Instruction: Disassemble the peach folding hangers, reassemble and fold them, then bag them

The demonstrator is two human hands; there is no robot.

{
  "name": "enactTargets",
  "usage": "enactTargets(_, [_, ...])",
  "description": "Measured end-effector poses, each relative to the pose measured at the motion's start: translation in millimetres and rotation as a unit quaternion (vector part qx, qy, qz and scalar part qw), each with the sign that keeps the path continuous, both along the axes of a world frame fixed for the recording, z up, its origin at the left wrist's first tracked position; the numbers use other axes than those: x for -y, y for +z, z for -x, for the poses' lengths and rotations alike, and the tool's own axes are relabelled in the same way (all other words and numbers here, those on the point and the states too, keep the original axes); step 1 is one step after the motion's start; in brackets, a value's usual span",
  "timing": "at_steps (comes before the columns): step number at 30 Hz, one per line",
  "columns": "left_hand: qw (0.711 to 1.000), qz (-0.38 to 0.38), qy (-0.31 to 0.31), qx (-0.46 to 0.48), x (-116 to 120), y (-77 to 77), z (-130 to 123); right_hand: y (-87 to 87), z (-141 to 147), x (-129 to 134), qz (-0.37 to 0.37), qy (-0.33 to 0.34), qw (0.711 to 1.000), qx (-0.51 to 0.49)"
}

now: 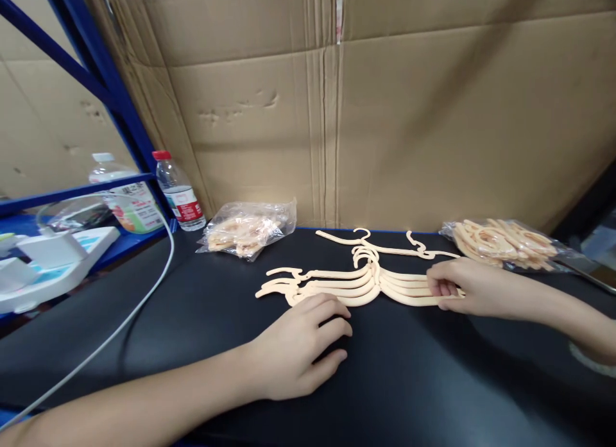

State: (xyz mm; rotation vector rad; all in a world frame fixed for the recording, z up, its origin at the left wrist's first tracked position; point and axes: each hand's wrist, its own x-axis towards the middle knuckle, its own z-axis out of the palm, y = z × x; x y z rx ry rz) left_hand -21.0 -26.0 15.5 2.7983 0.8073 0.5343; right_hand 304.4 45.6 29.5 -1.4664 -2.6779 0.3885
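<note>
Several cream hangers (353,292) lie nested together on the black table (192,344), their hooks gathered at the back. My left hand (308,347) rests just in front of their left part, fingers apart and slightly curled, its index finger beside the nearest hanger. At the right end of the hangers, my right hand (457,285) has its fingers closed on the tips of the nearest ones. Behind the group lies another hanger (394,249), with a hook-shaped piece (416,243) beside it.
A clear bag of cream pieces (245,226) lies at the back left, another bag (505,242) at the back right beside a phone (591,270). Two bottles, a power strip (62,267) and a white cable (144,299) are at left. Cardboard (409,113) stands behind.
</note>
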Motion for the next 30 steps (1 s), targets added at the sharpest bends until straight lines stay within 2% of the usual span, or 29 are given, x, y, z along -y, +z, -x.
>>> enactTargets(5, [1.0, 0.006, 0.002, 0.011, -3, -1.7, 1, -4.1, 1, -3, -0.049, -0.012, 0.999, 0.005])
enactTargets(12, [1.0, 0.013, 0.007, 0.005, -3, -1.2, 2, 6.9, -1, -6, -0.031, 0.0, 0.998, -0.059])
enactTargets(16, [1.0, 0.015, -0.004, 0.011, -4, -1.4, 1, 4.8, -7, -19, -0.112, -0.032, 0.989, -0.095])
enactTargets(22, [1.0, 0.018, -0.006, -0.009, -5, -1.0, -1, -6.1, -28, -45, -0.226, -0.069, 0.971, -0.04])
enactTargets(26, [1.0, 0.018, -0.007, -0.004, -5, -1.2, -1, -10.2, -43, -57, -0.253, -0.063, 0.965, -0.011])
enactTargets(30, [1.0, 0.016, -0.015, 0.009, -5, -2.5, -1, -16.3, -46, -68, -0.261, -0.048, 0.964, 0.007])
